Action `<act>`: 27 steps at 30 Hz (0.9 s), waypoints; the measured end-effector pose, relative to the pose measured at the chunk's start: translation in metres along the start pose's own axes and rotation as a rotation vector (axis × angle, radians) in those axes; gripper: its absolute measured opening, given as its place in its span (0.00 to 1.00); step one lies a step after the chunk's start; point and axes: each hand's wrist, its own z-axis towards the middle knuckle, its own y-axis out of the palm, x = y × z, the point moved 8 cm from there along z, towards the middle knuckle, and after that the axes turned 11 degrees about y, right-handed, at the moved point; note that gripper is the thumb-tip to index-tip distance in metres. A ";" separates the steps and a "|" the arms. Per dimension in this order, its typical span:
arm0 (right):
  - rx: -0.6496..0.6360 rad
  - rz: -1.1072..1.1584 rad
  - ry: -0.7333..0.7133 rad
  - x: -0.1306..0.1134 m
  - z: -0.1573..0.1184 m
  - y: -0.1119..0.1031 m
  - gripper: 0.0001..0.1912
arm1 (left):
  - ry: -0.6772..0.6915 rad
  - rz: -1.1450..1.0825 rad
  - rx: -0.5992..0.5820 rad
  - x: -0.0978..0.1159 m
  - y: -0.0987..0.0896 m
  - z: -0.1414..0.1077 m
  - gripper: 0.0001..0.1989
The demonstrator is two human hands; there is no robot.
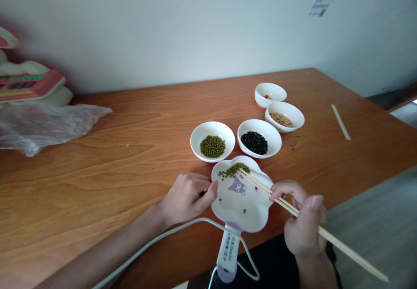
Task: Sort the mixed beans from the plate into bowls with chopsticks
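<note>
A flower-shaped white plate (252, 210) with a purple rim and a cartoon figure lies near the table's front edge. Green beans (236, 168) are gathered at its far side. My left hand (190, 195) grips the plate's left rim between thumb and curled fingers. In my right hand (302, 219) is a pair of wooden chopsticks (342, 246), their tips touching the green beans. Just beyond the plate stand a white bowl (196, 137) of green beans and another bowl (276, 140) of black beans.
Farther back are a bowl (298, 116) of tan beans and a bowl (260, 98) with a few reddish pieces. A pale flat strip (341, 122) lies at the right. Plastic wrap (55, 124) is at the left. A white cable (156, 239) crosses the plate's labelled handle (228, 254).
</note>
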 end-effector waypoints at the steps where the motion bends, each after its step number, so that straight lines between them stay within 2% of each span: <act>1: 0.008 0.003 -0.004 -0.001 -0.001 -0.002 0.38 | -0.003 -0.003 -0.002 0.000 0.000 0.000 0.28; 5: 0.051 0.041 0.007 -0.011 0.000 -0.008 0.41 | -0.010 0.000 0.001 -0.001 0.000 -0.001 0.28; 8: 0.103 0.137 0.045 -0.031 0.008 -0.006 0.42 | -0.004 0.001 0.002 0.000 0.000 0.000 0.28; 11: 0.079 0.207 0.021 -0.058 0.022 0.012 0.43 | -0.009 0.007 -0.003 0.000 0.000 0.000 0.28; 14: -0.026 0.195 0.018 -0.072 0.031 0.032 0.42 | -0.016 0.015 -0.017 -0.002 0.002 -0.001 0.28; 17: -0.022 0.209 0.030 -0.062 0.025 0.026 0.41 | -0.028 0.018 -0.028 -0.004 0.003 -0.003 0.27; 20: 0.066 0.172 0.050 -0.034 0.016 0.004 0.42 | -0.036 0.016 -0.014 -0.004 0.003 -0.003 0.27; 22: 0.080 0.106 0.077 -0.014 0.014 -0.004 0.42 | -0.036 0.003 -0.007 -0.004 0.002 -0.003 0.27; 27: 0.024 0.019 0.080 0.005 0.019 0.004 0.41 | -0.040 -0.018 -0.009 -0.003 0.001 -0.002 0.27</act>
